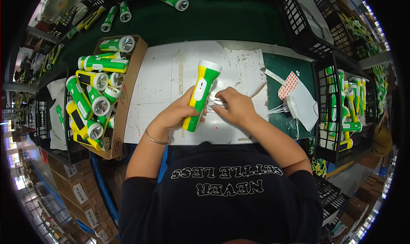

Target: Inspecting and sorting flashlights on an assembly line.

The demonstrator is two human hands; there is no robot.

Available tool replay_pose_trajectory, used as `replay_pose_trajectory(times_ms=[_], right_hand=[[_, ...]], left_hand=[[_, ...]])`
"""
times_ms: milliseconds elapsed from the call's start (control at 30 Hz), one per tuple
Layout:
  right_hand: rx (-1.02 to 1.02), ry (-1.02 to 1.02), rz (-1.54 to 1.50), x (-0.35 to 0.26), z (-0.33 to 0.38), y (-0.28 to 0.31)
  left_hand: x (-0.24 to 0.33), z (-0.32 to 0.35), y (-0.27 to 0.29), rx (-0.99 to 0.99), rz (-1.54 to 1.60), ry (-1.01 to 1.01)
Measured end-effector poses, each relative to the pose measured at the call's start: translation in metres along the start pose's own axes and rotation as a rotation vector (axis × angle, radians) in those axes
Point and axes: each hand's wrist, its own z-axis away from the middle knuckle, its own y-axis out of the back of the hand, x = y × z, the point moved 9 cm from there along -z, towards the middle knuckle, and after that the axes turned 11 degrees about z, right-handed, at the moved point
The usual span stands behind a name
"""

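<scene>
Cardboard box (130, 79) — heaped green-yellow flashlights (96, 79)

Bright light is shining on the white mat (171, 81); the edges are bending and going dark and blurry.

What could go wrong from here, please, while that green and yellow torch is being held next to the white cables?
1. The left hand holds the torch only by its lower half, tilted; it could slip onto the white mat.
2. The right hand rests on thin white cables running to a white block; a tug might drag that block.
3. The cardboard box of torches is piled high and could spill.
</scene>
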Motion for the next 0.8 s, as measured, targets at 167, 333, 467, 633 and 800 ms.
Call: replay_pose_trajectory(times_ms=[167, 333, 467, 633, 800], right_hand=[[0.039, 0.086, -0.031, -0.011, 0.002, -0.021], [-0.028, -0.036, -0.396, 0.007, 0.003, -0.01], [-0.004, -0.128, -0.72, 0.021, 0.013, 0.025], [0.027, -0.074, -0.711, 0.015, 0.026, 0.056], [0.081, -0.096, -0.803, 0.013, 0.026, 0.055]], left_hand=[[0.005, 0.008, -0.006, -0.119, 0.32, -0.06], [0.011, 0.008, -0.009, -0.126, 0.317, -0.107], [0.008, 0.003, -0.012, -0.104, 0.294, -0.087], [0.013, -0.005, -0.019, 0.017, -0.177, -0.166], [0.031, -0.004, -0.041, 0.042, -0.424, -0.408]])
